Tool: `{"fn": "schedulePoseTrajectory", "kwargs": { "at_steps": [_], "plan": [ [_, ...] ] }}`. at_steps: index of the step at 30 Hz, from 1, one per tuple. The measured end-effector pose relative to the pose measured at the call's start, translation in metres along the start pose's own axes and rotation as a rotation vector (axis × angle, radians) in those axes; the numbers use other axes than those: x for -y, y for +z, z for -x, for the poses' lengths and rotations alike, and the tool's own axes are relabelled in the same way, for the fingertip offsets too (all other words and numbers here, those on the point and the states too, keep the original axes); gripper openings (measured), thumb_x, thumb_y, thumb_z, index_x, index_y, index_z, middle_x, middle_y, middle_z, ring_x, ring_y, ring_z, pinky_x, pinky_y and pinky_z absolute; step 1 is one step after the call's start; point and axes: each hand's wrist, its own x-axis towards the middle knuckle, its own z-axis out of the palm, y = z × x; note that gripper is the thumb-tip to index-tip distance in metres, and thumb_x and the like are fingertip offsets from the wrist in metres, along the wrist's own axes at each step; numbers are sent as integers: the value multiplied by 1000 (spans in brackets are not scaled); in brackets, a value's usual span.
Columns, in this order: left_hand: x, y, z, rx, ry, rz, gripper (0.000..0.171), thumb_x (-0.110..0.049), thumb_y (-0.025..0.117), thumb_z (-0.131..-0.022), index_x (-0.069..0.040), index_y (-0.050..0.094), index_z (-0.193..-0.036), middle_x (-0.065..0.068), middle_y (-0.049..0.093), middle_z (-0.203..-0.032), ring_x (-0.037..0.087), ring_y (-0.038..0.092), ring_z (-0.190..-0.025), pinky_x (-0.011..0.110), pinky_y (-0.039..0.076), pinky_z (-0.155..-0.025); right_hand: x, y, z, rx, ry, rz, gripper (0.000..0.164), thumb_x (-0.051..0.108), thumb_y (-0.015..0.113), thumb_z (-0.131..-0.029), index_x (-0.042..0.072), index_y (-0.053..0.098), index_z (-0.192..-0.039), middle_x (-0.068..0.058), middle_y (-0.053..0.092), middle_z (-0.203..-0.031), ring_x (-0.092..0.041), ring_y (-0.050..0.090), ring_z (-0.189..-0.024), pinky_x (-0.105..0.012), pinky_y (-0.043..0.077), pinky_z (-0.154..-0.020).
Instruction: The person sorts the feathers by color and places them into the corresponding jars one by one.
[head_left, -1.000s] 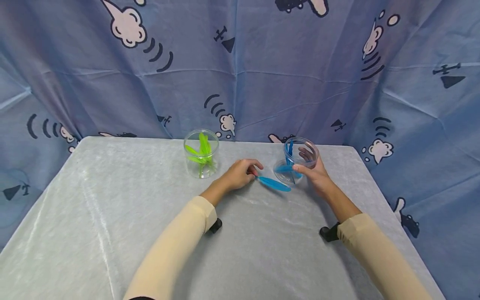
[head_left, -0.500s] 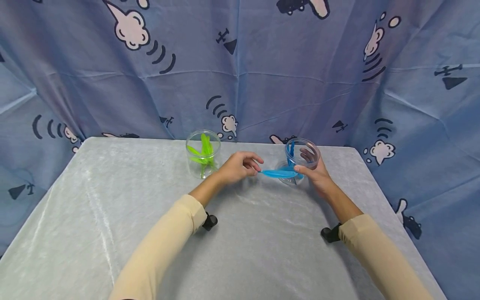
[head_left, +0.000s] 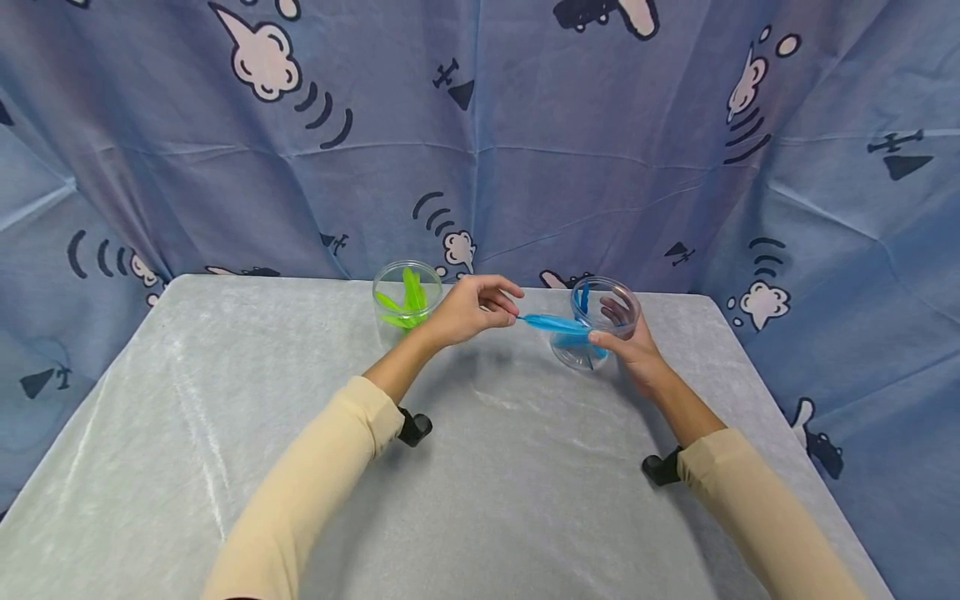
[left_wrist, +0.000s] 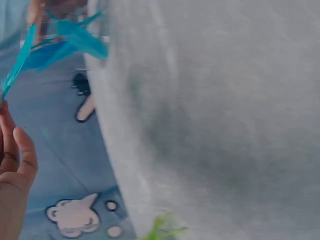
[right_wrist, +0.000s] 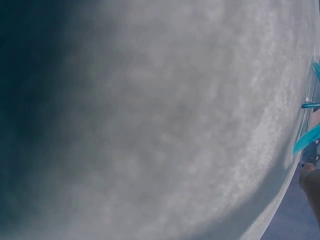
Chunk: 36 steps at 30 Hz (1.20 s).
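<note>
My left hand (head_left: pixel 472 312) pinches a blue feather (head_left: pixel 555 323) by its quill end between thumb and fingers, above the table. The feather points right, and its far end overlaps the clear jar (head_left: pixel 581 361) in the head view. My right hand (head_left: pixel 633 342) grips that jar from the right side, thumb in front and fingers behind. Several blue feathers (left_wrist: pixel 82 40) are inside the jar, seen through its wall in the left wrist view. In the right wrist view only the jar's edge, blue feathers (right_wrist: pixel 306 140) and the thumb (right_wrist: pixel 308 172) show at the right border.
A second clear jar (head_left: pixel 386 336) with several green feathers (head_left: pixel 412 293) stands at the back left, partly behind the left hand. A grey-white cloth covers the table (head_left: pixel 480 483). A blue patterned curtain (head_left: pixel 390 108) hangs just behind the table's far edge.
My left hand has lifted the blue feather up from near the tabletop, and the feather has swung from slanting down to nearly level. The right hand and its jar stay in place.
</note>
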Motion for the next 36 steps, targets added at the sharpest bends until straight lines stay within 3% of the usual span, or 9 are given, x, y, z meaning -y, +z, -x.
{"fn": "schedulePoseTrajectory", "kwargs": {
  "at_steps": [8, 15, 24, 31, 36],
  "plan": [
    [-23, -2, -11, -39, 88, 30, 28, 4, 68, -90, 1, 67, -118, 16, 72, -100, 21, 67, -91, 32, 55, -78, -1, -1, -1, 5, -3, -7, 90, 1, 65, -93, 20, 7, -159, -17, 16, -162, -31, 11, -151, -53, 12, -120],
    [-37, 5, -22, -45, 123, 39, 26, 4, 68, -91, 2, 67, -116, 20, 70, -102, 21, 67, -90, 31, 55, -78, 0, -1, 0, -2, 14, -8, 90, 3, 65, -93, 21, 6, -159, -15, 11, -164, -34, 8, -151, -54, 12, -119],
    [-51, 13, -37, -129, 158, 7, 21, 3, 69, -91, 1, 69, -111, 11, 70, -96, 18, 66, -86, 29, 56, -78, 1, 1, 0, 3, 7, -41, 90, 1, 64, -93, 20, 6, -158, -19, 15, -162, -33, 12, -150, -55, 14, -119],
    [-57, 20, -44, -229, 123, -33, 19, 2, 70, -90, -1, 70, -108, 10, 71, -94, 17, 65, -85, 25, 54, -77, 2, 1, 0, 12, 2, -25, 89, 2, 64, -94, 19, 6, -159, -18, 15, -162, -33, 12, -150, -57, 12, -119],
    [-54, 29, -50, -254, 94, -67, 18, 2, 69, -90, 0, 70, -108, 11, 71, -95, 18, 65, -85, 22, 54, -76, 1, 2, 0, 12, 3, -32, 88, 1, 63, -94, 18, 6, -159, -22, 14, -162, -34, 13, -150, -57, 13, -119]
  ]
}}
